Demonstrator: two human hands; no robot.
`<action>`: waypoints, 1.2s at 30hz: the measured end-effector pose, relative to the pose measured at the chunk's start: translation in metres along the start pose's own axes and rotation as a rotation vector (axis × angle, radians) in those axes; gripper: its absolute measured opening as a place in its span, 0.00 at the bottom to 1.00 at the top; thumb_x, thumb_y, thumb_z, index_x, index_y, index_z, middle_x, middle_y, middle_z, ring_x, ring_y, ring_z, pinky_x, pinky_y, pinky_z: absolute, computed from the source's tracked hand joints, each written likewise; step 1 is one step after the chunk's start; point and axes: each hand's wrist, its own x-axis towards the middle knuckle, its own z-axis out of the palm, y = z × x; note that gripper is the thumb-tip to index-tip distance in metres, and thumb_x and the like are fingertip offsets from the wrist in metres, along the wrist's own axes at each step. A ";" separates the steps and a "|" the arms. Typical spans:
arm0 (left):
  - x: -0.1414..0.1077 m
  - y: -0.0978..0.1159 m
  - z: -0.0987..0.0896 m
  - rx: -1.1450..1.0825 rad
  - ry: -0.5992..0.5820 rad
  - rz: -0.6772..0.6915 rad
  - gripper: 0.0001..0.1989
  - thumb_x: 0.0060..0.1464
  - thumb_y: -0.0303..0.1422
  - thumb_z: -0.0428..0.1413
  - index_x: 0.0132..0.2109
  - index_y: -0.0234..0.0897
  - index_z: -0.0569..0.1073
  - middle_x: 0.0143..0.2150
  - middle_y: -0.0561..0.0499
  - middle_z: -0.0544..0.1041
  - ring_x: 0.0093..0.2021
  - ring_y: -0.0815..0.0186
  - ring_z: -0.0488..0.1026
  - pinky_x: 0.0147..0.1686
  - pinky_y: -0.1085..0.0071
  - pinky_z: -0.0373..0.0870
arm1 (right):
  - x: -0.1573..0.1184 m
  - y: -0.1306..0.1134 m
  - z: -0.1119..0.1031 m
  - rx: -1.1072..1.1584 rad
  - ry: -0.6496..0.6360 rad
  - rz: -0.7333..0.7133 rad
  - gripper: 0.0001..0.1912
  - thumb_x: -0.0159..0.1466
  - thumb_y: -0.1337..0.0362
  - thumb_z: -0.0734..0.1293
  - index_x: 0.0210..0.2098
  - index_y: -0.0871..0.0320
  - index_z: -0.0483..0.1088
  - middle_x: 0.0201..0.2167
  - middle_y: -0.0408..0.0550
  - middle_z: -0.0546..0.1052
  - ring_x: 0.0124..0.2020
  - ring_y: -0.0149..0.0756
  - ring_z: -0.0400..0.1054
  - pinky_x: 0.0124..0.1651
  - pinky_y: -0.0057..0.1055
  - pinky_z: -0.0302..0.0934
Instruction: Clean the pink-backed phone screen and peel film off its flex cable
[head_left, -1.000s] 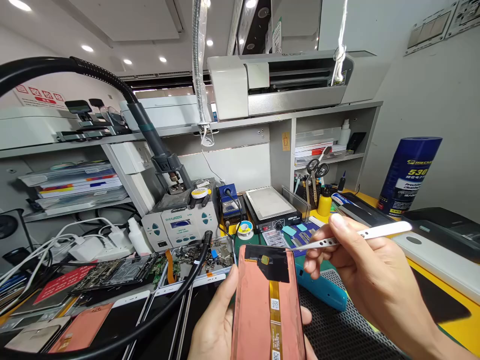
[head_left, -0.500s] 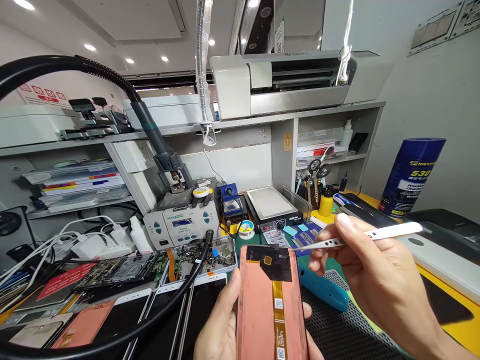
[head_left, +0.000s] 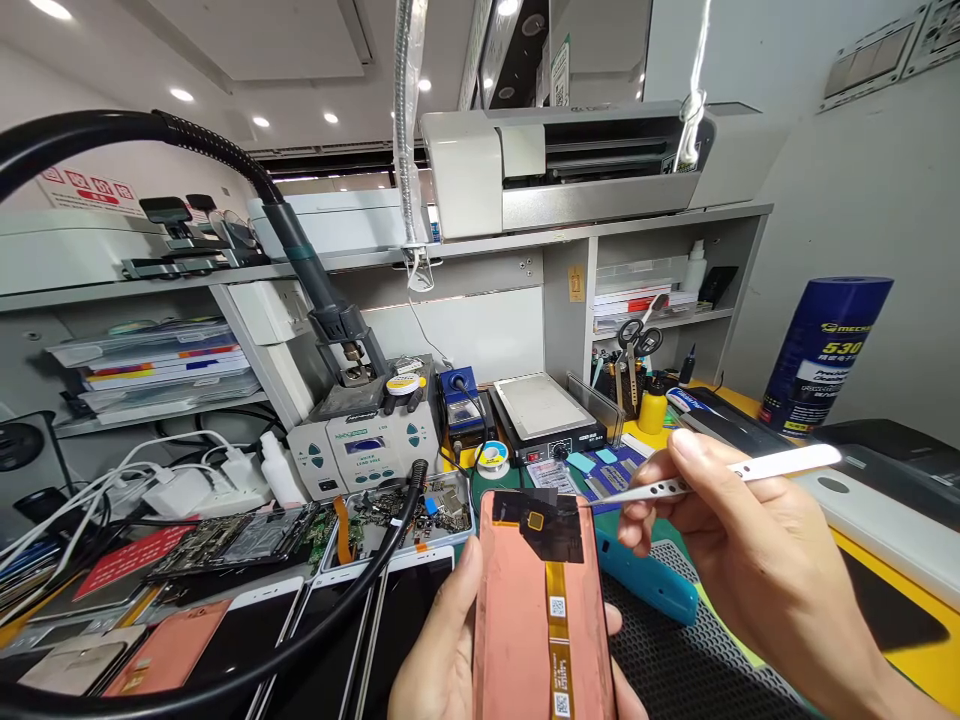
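Observation:
My left hand [head_left: 442,645] is wrapped around a phone screen [head_left: 517,630], its copper-coloured back facing me. A black film patch [head_left: 551,535] covers the screen's top end, and a gold flex cable [head_left: 557,630] runs down the middle. White tweezers [head_left: 780,465] with a row of holes are pinched in my right hand [head_left: 750,530]. Their thin tips point left at the upper right corner of the film; whether they touch it I cannot tell. Behind the screen's right edge lies a blue handle-shaped tool [head_left: 649,580], below my right hand.
A hot-air rework station [head_left: 367,440] stands behind, its black hose [head_left: 337,610] looping across the left side. Several phone screens [head_left: 409,620] lie at left, beside a tray of circuit boards [head_left: 442,520]. A heating plate [head_left: 544,410] and a blue spray can [head_left: 825,355] stand further back.
The tweezers' tips have shifted very slightly along the film's upper right corner. My left hand and the phone screen have stayed in place.

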 end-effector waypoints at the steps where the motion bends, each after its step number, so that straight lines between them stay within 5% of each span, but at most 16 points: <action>1: 0.001 0.001 0.001 0.002 0.004 -0.006 0.54 0.57 0.62 0.25 0.41 0.18 0.81 0.32 0.32 0.83 0.33 0.57 0.81 0.40 0.66 0.70 | 0.000 0.000 0.000 0.002 -0.003 0.005 0.18 0.62 0.49 0.69 0.25 0.56 0.76 0.18 0.47 0.76 0.19 0.39 0.72 0.23 0.31 0.69; 14: 0.004 0.006 0.005 -0.008 0.026 -0.042 0.57 0.57 0.61 0.20 0.40 0.18 0.82 0.31 0.33 0.83 0.32 0.58 0.81 0.37 0.68 0.71 | 0.002 0.001 -0.001 0.037 0.008 0.040 0.18 0.61 0.49 0.70 0.25 0.56 0.76 0.20 0.46 0.76 0.20 0.39 0.72 0.24 0.32 0.69; 26: 0.001 0.002 -0.003 0.025 0.013 0.008 0.52 0.57 0.63 0.31 0.43 0.18 0.81 0.34 0.31 0.83 0.33 0.57 0.81 0.39 0.68 0.70 | 0.002 0.002 -0.002 0.032 0.005 0.045 0.18 0.61 0.49 0.70 0.24 0.57 0.75 0.18 0.48 0.77 0.18 0.39 0.73 0.23 0.30 0.69; 36: -0.001 0.005 0.000 0.022 0.018 -0.037 0.55 0.57 0.63 0.25 0.41 0.19 0.81 0.32 0.32 0.83 0.32 0.58 0.80 0.39 0.67 0.69 | 0.001 -0.003 0.002 0.044 0.013 0.044 0.18 0.59 0.50 0.72 0.23 0.58 0.75 0.19 0.46 0.75 0.19 0.38 0.71 0.22 0.29 0.69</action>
